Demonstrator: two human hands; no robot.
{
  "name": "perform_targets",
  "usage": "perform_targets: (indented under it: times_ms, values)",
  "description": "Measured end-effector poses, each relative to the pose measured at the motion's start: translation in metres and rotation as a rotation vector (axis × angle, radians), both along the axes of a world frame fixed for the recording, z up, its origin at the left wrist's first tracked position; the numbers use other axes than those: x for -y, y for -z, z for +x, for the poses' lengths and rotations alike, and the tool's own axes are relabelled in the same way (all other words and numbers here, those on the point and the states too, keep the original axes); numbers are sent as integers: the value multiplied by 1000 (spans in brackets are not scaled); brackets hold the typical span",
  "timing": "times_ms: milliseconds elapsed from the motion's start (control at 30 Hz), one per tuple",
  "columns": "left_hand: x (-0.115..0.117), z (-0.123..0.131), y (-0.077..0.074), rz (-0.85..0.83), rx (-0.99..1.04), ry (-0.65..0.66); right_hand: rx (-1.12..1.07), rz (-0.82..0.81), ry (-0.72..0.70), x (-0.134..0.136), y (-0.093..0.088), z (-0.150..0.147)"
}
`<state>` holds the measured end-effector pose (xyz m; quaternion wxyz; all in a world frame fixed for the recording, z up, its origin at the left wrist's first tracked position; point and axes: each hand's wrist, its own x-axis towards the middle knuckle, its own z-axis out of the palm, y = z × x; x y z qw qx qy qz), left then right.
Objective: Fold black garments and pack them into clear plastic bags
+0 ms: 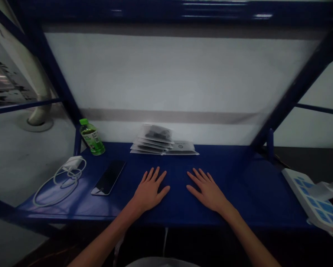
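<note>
Both of my hands lie flat, palms down, on a blue shelf (238, 193). My left hand (151, 189) rests near the middle with fingers spread and holds nothing. My right hand (206, 189) lies a short way to its right, fingers also stretched out and empty. Beyond the fingertips, against the white back panel, sits a stack of clear plastic bags (160, 142) with dark items inside. A black phone (108, 178) lies face up just left of my left hand.
A green bottle (92, 138) stands at the back left. A white charger with a coiled cable (63, 176) lies at the left edge. A white power strip with blue sockets (315, 200) sits at the right end. Blue frame bars rise on both sides.
</note>
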<state>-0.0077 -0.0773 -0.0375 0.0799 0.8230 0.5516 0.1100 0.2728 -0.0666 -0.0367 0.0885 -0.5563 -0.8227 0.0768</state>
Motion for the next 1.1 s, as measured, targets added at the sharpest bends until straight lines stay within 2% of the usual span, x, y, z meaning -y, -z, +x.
perform_targets:
  times_ms: [1100]
  values:
    - [0, -1, 2, 14, 16, -2, -6, 0, 0, -1, 2, 1]
